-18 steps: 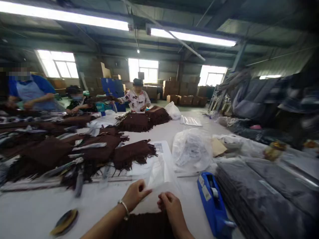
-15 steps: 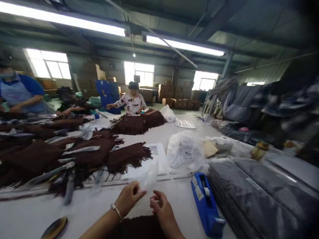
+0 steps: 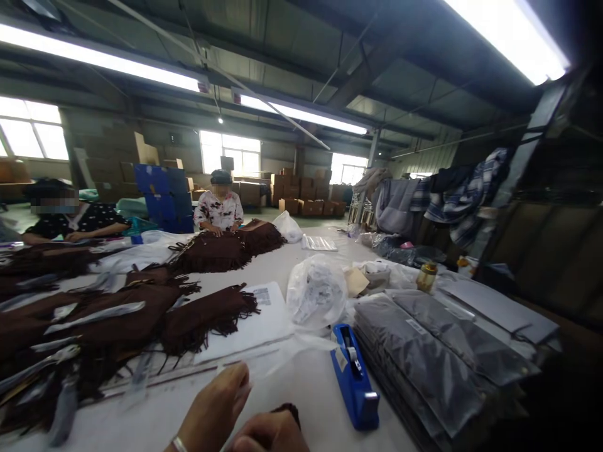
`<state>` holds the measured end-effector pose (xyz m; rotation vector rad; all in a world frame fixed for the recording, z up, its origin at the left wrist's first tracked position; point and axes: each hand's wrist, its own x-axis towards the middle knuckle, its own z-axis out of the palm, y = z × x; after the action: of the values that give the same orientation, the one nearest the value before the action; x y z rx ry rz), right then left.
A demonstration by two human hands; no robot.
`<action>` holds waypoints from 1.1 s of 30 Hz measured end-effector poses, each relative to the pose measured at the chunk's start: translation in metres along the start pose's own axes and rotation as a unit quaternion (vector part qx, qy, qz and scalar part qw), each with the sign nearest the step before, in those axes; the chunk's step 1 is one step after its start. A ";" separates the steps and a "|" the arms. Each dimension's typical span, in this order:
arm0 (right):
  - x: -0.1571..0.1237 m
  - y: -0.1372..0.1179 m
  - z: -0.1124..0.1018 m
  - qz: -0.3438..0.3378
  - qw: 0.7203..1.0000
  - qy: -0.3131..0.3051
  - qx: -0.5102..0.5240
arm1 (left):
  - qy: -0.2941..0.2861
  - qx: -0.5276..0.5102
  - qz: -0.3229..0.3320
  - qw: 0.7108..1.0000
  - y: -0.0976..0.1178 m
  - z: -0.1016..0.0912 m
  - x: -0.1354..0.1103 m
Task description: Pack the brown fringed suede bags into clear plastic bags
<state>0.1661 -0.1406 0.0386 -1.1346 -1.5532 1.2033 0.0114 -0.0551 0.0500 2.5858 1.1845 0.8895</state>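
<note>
My left hand [image 3: 214, 408] is at the bottom edge of the view, fingers curled together at the near edge of a clear plastic bag [image 3: 287, 351] that lies limp on the white table [image 3: 311, 389]. My right hand [image 3: 271, 433] is a closed fist just right of it, half cut off by the frame. A bit of dark brown cloth [image 3: 288, 410] shows just beyond its knuckles; what the fist grips is hidden. Both hands are a short way left of a blue tape dispenser [image 3: 354, 376].
Brown fringed cloths [image 3: 141, 320] cover the table's left side beside a white barcoded sheet [image 3: 257, 311]. A crumpled white bag [image 3: 315, 292] and a stack of grey bagged goods [image 3: 424, 358] lie right. Two people [image 3: 219, 210] [image 3: 61, 216] work at the far side.
The view has swung up and to the right. My hands have sunk to the bottom edge and drawn closer together, and the clear bag now lies lower, toward the tape dispenser.
</note>
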 end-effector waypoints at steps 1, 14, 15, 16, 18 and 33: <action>-0.003 -0.013 -0.003 -0.071 0.991 0.040 -0.102 | 0.013 0.011 0.026 1.000 0.006 0.002 -0.005; 0.020 -0.019 -0.058 -0.091 0.835 0.181 -0.511 | -0.059 0.265 -0.007 0.962 -0.029 -0.038 -0.037; 0.019 -0.018 -0.069 -0.083 0.838 0.201 -0.500 | -0.050 0.275 -0.032 0.959 -0.040 -0.048 -0.040; 0.017 -0.014 -0.079 -0.076 0.842 0.218 -0.487 | -0.040 0.282 -0.062 0.957 -0.052 -0.056 -0.045; 0.014 0.004 -0.094 -0.065 0.855 0.243 -0.454 | -0.029 0.273 -0.126 0.953 -0.073 -0.064 -0.059; 0.051 0.122 -0.079 0.160 0.874 0.331 0.319 | 0.050 -0.632 -0.481 0.605 -0.112 0.060 -0.016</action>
<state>0.2489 -0.0587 -0.0624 -1.1847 -0.4016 1.2202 -0.0335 0.0149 -0.0480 0.5902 1.0438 0.9617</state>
